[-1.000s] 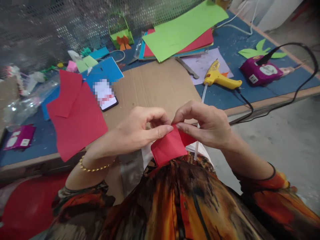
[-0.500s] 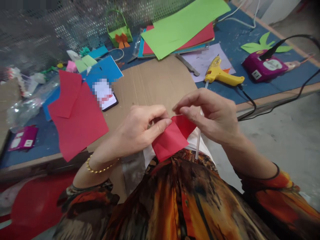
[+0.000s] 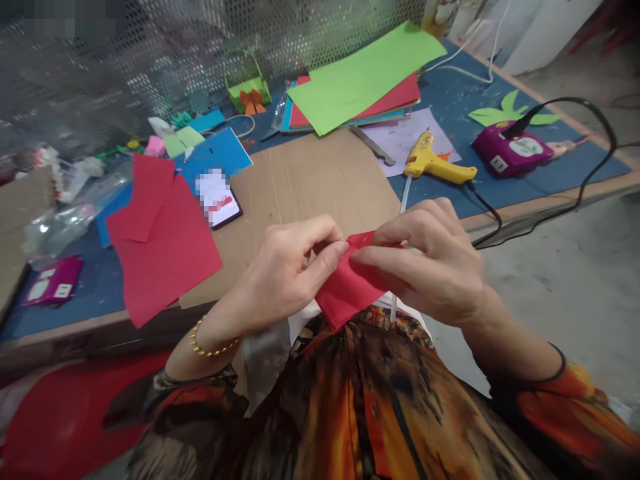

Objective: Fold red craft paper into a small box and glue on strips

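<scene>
A piece of folded red paper [image 3: 350, 287] is held just above my lap, in front of the table edge. My left hand [image 3: 295, 267] pinches its upper left edge between thumb and fingers. On the paper's right side, my right hand [image 3: 425, 260] has its thumb on the front face and its fingers at the back edge, closed on it. Beyond my right hand lies a yellow glue gun [image 3: 440, 160], with a clear glue stick [image 3: 406, 193] sticking out of its rear end towards me.
Cardboard [image 3: 310, 180] covers the table's middle. Left are red paper sheets [image 3: 165, 260], a phone [image 3: 220, 200] and a purple box [image 3: 55, 280]. Behind lie green paper [image 3: 370, 73] and a small green basket [image 3: 247, 87]. A knife [image 3: 373, 145] and a purple power socket [image 3: 515, 150] lie right.
My right hand has come down onto the paper and closed on its right part, where its fingers were loose at the flap before. The paper's open flap is now pressed over. The view shifted slightly.
</scene>
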A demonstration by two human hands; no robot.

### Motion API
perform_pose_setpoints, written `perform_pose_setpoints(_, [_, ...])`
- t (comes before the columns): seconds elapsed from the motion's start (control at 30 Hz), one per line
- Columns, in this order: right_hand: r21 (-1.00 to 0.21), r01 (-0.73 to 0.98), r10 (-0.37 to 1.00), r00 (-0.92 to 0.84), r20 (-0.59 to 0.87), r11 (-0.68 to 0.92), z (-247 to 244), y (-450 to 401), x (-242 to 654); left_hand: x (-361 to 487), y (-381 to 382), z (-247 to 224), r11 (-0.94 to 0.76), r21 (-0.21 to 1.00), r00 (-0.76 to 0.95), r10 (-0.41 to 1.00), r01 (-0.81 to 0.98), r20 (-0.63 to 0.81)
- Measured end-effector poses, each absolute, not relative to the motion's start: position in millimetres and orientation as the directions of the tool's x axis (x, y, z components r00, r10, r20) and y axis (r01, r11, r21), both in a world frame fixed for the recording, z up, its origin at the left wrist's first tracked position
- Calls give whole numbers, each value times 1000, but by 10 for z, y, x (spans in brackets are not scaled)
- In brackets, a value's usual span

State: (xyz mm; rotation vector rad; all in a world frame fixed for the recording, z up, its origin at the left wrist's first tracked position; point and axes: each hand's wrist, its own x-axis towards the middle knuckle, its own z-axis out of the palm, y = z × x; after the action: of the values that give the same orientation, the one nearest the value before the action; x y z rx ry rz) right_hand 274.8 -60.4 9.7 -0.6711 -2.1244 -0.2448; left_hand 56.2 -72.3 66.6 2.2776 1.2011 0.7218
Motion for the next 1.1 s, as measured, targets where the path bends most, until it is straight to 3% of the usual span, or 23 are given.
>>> perform_pose_setpoints(0.13, [48,550,270,-482,833,833,38,-637,2737,588,-737,653,-475,656,455,863,587,218])
perform_pose_setpoints(0.6, [81,569,275,-511,815,818,-148,-741,2787,603,-805,478,-128,928,315,949,351,12])
perform_pose_setpoints(1.1, [105,584,242,-484,841,805,-121,-776,2646,629,-683,374,88,985,331,934,147,-132])
